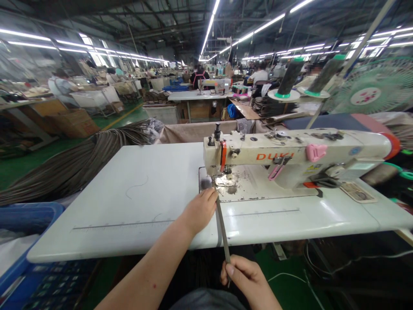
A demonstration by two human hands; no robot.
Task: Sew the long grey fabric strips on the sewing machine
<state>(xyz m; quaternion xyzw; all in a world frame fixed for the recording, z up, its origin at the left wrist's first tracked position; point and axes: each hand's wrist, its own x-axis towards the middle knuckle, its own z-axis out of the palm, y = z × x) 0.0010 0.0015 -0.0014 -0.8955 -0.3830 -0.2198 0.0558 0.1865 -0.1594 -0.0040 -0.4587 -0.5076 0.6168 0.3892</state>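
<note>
A narrow grey-brown strap [222,226] runs from under the needle area of the sewing machine [254,150] down over the table's front edge. Close to the presser foot, my left hand [200,210] is closed on the strap's upper part, fingertips just in front of the needle plate. My right hand [243,273] pinches the lower end between thumb and fingers, below the table edge. Between the two hands the strap looks taut. The needle and the far end of the strap are hidden by the machine head and my left fingers.
Loose threads and a printed ruler line mark the white table [106,185]. A thick bundle of straps [77,153] lies at the left, above a blue crate [32,258]. Thread cones [290,77] and a green fan [368,94] stand at right. Other people work farther back.
</note>
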